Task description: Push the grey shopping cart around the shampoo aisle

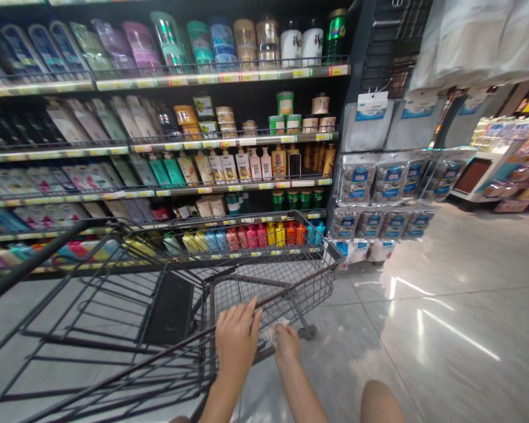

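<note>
A black wire shopping cart point(306, 282) stands in front of me, with a dark panel point(170, 311) in its child-seat area. My left hand point(237, 336) lies over the cart's near top rail, its fingers bent around it. Just to the right and slightly lower, my right hand point(287, 345) is closed on a crumpled whitish piece that looks like a tissue or wipe point(271, 332). That piece is against the cart's near wire side, below the rail. It is too blurred to name for certain.
Behind the cart runs a shelf point(229, 76) full of bottles and jars. Packaged scouring pads or similar goods point(355, 179) hang at its right end. One cart wheel point(307, 332) shows on the glossy tiled floor point(423, 305). My knee point(380, 402) is at the bottom right.
</note>
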Demonstrator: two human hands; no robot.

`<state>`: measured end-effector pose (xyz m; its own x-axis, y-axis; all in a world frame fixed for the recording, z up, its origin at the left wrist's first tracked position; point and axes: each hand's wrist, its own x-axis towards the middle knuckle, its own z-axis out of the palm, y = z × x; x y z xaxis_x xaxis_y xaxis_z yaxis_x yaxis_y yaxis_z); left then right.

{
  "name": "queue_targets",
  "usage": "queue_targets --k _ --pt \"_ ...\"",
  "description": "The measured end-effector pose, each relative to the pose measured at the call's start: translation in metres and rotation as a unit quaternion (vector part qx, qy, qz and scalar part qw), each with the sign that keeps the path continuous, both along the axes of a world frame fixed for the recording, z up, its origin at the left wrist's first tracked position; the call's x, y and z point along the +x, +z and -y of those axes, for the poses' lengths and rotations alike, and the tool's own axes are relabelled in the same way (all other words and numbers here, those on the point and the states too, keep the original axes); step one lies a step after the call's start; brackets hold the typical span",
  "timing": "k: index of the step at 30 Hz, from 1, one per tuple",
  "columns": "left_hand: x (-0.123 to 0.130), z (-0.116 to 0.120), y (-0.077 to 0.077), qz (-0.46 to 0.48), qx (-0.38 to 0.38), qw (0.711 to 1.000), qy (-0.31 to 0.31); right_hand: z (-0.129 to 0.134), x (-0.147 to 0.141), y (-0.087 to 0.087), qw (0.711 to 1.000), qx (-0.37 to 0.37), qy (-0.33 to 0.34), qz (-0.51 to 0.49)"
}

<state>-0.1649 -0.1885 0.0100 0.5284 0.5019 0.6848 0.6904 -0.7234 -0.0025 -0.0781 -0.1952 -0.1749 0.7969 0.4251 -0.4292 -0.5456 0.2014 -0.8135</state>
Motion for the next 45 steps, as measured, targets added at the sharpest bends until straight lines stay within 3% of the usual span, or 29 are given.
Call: queue_targets --k 4,15,23,26,28,32,37,40,45 --pt "-0.015 0.001 0.012 -0.040 -0.006 0.999 -0.021 -0.001 -0.001 0.027 0.998 0.005 0.005 -0.061" --pt "-0.090 -0.004 0.022 -0.044 0.085 0.994 0.047 0.004 -0.011 0.106 0.994 0.074 0.054 -0.061" --pt "-0.092 -0.012 0.011 0.007 0.063 0.998 0.009 0.015 -0.015 0.142 0.992 0.106 0.068 -0.023" --pt "-0.088 -0.011 0.008 0.028 0.055 0.998 0.017 0.018 -0.017 0.149 0.992 0.087 0.056 0.067" --pt "-0.086 -0.010 0.007 0.036 0.048 0.998 0.022 0.018 -0.019 0.149 0.978 0.054 0.037 0.196" --pt "-0.083 -0.011 0.006 0.050 0.047 0.997 0.035 0.021 -0.023 0.139 0.899 0.041 0.017 0.435" --pt "-0.081 -0.010 0.005 0.046 0.053 0.996 0.053 0.024 -0.027 0.115 0.834 0.058 0.032 0.548" --pt "-0.080 -0.009 0.005 0.051 0.055 0.996 0.057 0.025 -0.027 0.098 0.831 0.041 0.063 0.551" --pt "-0.080 -0.009 0.002 0.067 0.058 0.994 0.057 0.029 -0.021 0.065 0.871 -0.005 0.076 0.486"
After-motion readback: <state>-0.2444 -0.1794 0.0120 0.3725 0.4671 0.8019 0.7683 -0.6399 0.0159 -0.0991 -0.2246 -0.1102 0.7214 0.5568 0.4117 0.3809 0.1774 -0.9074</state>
